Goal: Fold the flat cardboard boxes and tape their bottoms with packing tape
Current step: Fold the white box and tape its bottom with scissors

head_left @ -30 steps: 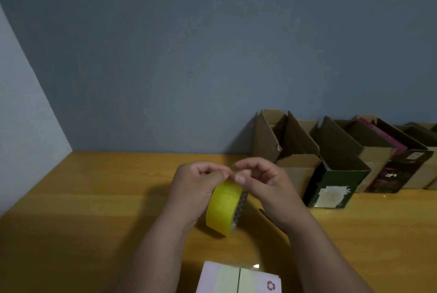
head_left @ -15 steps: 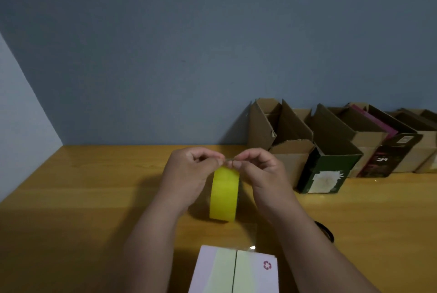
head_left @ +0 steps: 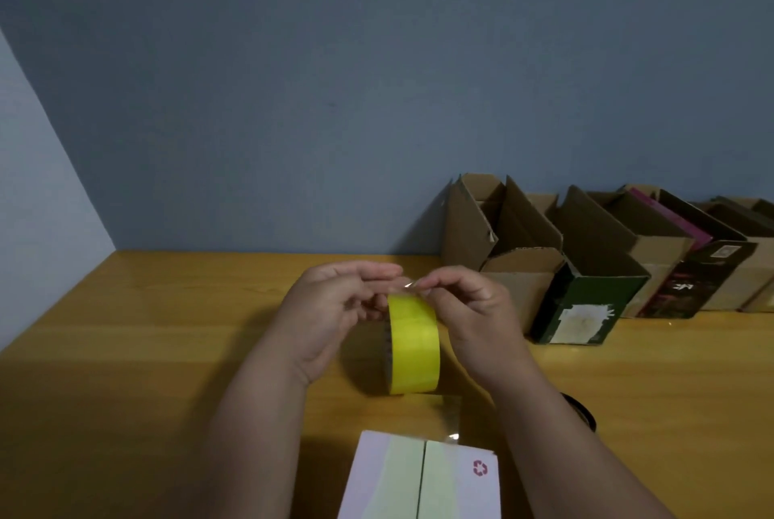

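A yellow roll of packing tape stands on edge above the wooden table, held up between both hands. My left hand holds the roll from its left side with curled fingers. My right hand pinches the tape's free end at the top of the roll. Below them, at the bottom edge, is a white box with its bottom up, a strip of tape along its centre seam and a red recycling mark.
A row of folded cardboard boxes with open flaps stands along the blue wall at the right, including a dark green one. A black round object lies partly hidden behind my right forearm.
The roll turned from tilted to upright between my hands, and my fingertips came together at its top. The view shifted slightly, showing more of the white box.
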